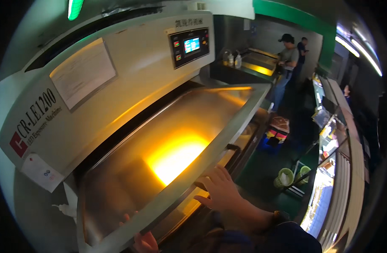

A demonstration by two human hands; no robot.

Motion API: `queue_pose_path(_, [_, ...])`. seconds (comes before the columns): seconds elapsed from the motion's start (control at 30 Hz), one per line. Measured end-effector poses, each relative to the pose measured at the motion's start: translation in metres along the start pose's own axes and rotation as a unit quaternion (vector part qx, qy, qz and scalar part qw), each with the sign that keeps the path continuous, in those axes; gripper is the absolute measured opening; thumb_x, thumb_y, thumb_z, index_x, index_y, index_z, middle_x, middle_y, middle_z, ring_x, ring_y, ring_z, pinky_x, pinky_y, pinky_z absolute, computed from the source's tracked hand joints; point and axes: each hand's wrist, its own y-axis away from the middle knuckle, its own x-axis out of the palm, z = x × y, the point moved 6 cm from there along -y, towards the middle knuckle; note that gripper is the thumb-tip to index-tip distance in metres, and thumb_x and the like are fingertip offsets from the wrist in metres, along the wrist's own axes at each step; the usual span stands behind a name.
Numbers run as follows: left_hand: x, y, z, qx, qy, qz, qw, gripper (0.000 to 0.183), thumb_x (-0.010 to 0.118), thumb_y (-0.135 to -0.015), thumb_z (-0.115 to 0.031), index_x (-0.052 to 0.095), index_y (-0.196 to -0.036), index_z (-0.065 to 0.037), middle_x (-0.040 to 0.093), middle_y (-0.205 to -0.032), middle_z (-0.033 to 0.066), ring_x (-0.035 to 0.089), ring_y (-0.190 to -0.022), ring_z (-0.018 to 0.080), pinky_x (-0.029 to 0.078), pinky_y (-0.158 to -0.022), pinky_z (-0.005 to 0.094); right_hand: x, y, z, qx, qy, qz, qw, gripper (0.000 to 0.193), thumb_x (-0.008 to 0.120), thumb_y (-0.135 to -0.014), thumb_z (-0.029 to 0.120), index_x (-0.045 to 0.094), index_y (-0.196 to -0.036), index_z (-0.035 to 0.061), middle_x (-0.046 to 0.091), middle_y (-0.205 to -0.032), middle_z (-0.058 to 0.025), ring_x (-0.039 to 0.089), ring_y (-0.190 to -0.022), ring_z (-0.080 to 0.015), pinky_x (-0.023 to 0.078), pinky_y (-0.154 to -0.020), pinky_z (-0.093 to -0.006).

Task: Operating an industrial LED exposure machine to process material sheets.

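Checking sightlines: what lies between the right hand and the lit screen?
In the head view, the tilted grey frame, its amber-lit pane and the machine's pale front lie between the right hand and that screen.

There were two hands [221,189] and one framed lid [216,145] near, two paper sheets [83,74] left, one screen [192,45] far, and two green baskets [279,181] right.
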Motion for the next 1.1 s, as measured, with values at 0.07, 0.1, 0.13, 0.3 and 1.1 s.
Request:
queue_pose_path(0.07, [0.041,-0.012,-0.026,0.059,-0.047,-0.014,0.997,0.05,0.062,-0.087,-0.015,0.047,-0.133,-0.005,0.048,-0.138,0.014,0.048,-0.124,0.0299,0.032,-0.108,0.046,-0.004,-0.007,0.024,0.0,-0.145,-0.035,0.989,0.037,0.064,-0.084,0.041,0.065,-0.1,0.0079,0.063,-0.094,-0.0159,0.061,-0.085,-0.0311,0.046,-0.079,-0.0457])
queue_pose_path(0.1, [0.068,-0.018,-0.025,0.056,-0.048,-0.027,0.997,0.051,0.061,-0.087,-0.019,0.047,-0.134,-0.005,0.047,-0.138,0.0151,0.048,-0.124,0.0322,0.032,-0.107,0.0476,0.039,0.045,0.025,-0.002,-0.302,-0.055,0.952,0.037,0.073,-0.075,0.034,0.063,-0.107,0.0178,0.059,-0.119,-0.0093,0.054,-0.108,-0.0281,0.04,-0.092,-0.049])
queue_pose_path(0.13, [0.083,-0.02,-0.03,0.075,-0.065,-0.058,0.993,0.052,0.061,-0.087,-0.023,0.047,-0.134,-0.004,0.047,-0.138,0.0162,0.048,-0.123,0.0346,0.032,-0.107,0.0491,0.062,0.059,0.051,-0.082,-0.333,0.081,0.936,0.038,0.07,-0.079,0.033,0.063,-0.113,0.0191,0.06,-0.12,-0.0074,0.054,-0.113,-0.0302,0.04,-0.095,-0.0479])
queue_pose_path(0.3, [0.07,-0.04,-0.049,0.095,-0.067,-0.086,0.99,0.058,0.059,-0.088,-0.028,0.042,-0.138,-0.005,0.038,-0.144,0.0205,0.037,-0.129,0.0441,0.026,-0.108,0.0573,0.263,0.101,0.09,0.015,-0.332,0.688,0.645,0.065,0.074,-0.075,0.045,0.054,-0.126,0.0123,0.052,-0.131,-0.0111,0.05,-0.12,-0.0328,0.041,-0.101,-0.0414])
queue_pose_path(1.1, [0.122,-0.108,-0.099,0.127,-0.083,-0.037,0.988,0.059,0.055,-0.089,-0.039,0.041,-0.134,-0.002,0.047,-0.132,0.0243,0.045,-0.123,0.0443,0.032,-0.105,0.0583,0.407,0.169,-0.204,0.411,0.021,0.48,0.775,0.083,0.08,-0.063,0.055,0.051,-0.123,0.005,0.05,-0.131,-0.013,0.05,-0.12,-0.0313,0.041,-0.101,-0.041])
